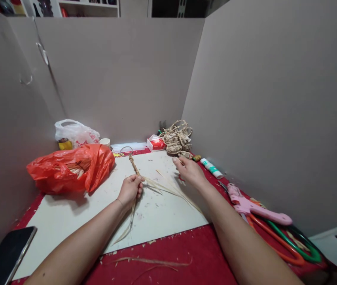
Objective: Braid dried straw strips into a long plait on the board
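My left hand (130, 189) is closed in a pinch on a braided straw cord (134, 164) above the white board (153, 221). The cord's far end is tied to a thin metal ring (126, 151). Loose straw strands (171, 190) fan out from my left fingers toward the right, and others hang below the hand. My right hand (190, 171) hovers over the board's right side, thumb and fingers drawn together; whatever they hold, if anything, is too small to tell. Just beyond it lies a bundle of woven straw pieces (177, 138).
At left stand a red plastic bag (70, 168) with straw inside, a white bag (76, 132) and a phone (8, 255). On the right lie a white-and-green tube (211, 168), a pink glue gun (257, 208) and scissors with orange and green handles (293, 241). Grey partitions (260, 87) enclose the table.
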Available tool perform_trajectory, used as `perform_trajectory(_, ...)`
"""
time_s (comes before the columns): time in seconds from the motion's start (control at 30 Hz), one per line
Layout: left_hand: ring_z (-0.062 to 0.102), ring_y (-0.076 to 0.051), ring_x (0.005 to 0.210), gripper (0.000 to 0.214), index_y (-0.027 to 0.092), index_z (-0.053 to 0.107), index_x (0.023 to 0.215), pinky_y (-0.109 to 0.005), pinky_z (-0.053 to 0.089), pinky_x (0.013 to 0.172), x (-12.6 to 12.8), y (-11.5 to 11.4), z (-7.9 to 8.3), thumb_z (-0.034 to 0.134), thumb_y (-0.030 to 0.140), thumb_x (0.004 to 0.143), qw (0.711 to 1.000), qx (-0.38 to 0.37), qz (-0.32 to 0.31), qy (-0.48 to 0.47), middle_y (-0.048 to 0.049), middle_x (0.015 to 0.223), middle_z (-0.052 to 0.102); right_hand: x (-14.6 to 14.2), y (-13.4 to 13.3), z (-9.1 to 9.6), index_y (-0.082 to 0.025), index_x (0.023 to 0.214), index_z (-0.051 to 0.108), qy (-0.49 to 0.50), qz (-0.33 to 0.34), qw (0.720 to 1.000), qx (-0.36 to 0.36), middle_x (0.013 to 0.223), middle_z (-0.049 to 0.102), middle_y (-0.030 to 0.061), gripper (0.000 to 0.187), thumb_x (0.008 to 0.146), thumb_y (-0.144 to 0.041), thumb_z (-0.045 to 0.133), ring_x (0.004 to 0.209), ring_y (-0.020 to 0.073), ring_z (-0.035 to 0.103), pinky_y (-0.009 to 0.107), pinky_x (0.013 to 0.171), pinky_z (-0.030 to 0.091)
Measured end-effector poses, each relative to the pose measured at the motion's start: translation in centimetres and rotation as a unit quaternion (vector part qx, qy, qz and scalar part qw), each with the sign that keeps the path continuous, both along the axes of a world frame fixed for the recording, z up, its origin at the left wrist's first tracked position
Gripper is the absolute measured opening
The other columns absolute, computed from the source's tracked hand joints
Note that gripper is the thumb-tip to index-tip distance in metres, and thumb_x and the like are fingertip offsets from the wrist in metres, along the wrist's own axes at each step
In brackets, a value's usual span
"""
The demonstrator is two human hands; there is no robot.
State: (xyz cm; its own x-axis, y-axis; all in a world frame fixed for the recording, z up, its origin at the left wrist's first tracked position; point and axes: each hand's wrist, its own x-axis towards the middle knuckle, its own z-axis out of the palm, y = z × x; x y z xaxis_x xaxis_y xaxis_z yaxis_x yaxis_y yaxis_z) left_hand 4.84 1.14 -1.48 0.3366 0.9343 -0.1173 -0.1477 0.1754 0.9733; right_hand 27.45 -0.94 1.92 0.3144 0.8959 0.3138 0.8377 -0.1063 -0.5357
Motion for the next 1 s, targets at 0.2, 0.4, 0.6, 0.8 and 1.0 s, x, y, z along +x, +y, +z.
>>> perform_trajectory(0.2,0.033,-0.003,0.037,0.016,0.013,0.054,0.074,-0.016,0.023,0.035,0.1,0.0,0.2,0.055,0.029,0.076,1.000,-0.010,-0.007,0.004,0.0057,0.052,0.042,-0.9,-0.1,1.1,-0.014,0.084,0.065,0.088,0.050,0.990,0.098,0.071,0.062,0.0069,0.051,0.089,-0.047,0.028,0.068,0.0187,0.056,0.027,0.059,0.038)
perform_trajectory(0.4,0.033,-0.004,0.036,0.016,0.013,0.055,0.074,-0.016,0.022,0.035,0.1,0.0,0.2,0.057,0.030,0.076,1.000,-0.021,-0.012,-0.002,0.0056,0.051,0.042,-4.7,-1.1,6.7,-0.015,0.080,0.064,0.118,0.145,0.966,0.178,0.072,0.060,0.0036,0.034,0.087,-0.040,0.042,0.066,0.0145,0.053,0.025,0.061,0.038)
perform_trajectory(0.6,0.027,-0.002,0.034,0.019,0.014,0.054,0.074,-0.016,0.017,0.034,0.1,0.0,0.4,0.060,0.032,0.074,0.999,-0.039,-0.020,-0.016,0.0071,0.048,0.039,-9.0,-2.2,9.1,-0.018,0.088,0.058,0.373,0.270,0.885,0.067,0.055,0.052,-0.0050,0.024,0.083,-0.040,0.049,0.042,0.0061,0.036,0.018,0.042,0.028)
perform_trajectory(0.8,0.023,-0.001,0.033,0.022,0.015,0.050,0.067,-0.016,0.011,0.034,0.1,-0.2,0.9,0.063,0.032,0.073,0.998,-0.049,-0.020,-0.020,0.0071,0.048,0.039,-9.4,0.4,0.5,-0.013,0.068,0.063,0.483,0.227,0.842,-0.085,0.051,0.053,-0.0032,0.022,0.063,-0.033,0.070,0.043,0.0059,0.041,0.019,0.042,0.032)
perform_trajectory(1.0,0.022,-0.001,0.033,0.015,0.013,0.055,0.071,-0.017,0.009,0.035,0.1,-0.3,1.2,0.061,0.027,0.073,0.998,-0.057,-0.009,-0.007,0.0075,0.047,0.036,-7.3,1.4,-1.6,-0.014,0.070,0.061,0.521,0.204,0.824,-0.090,0.051,0.054,-0.0030,0.024,0.055,-0.026,0.075,0.044,0.0067,0.044,0.021,0.044,0.034)
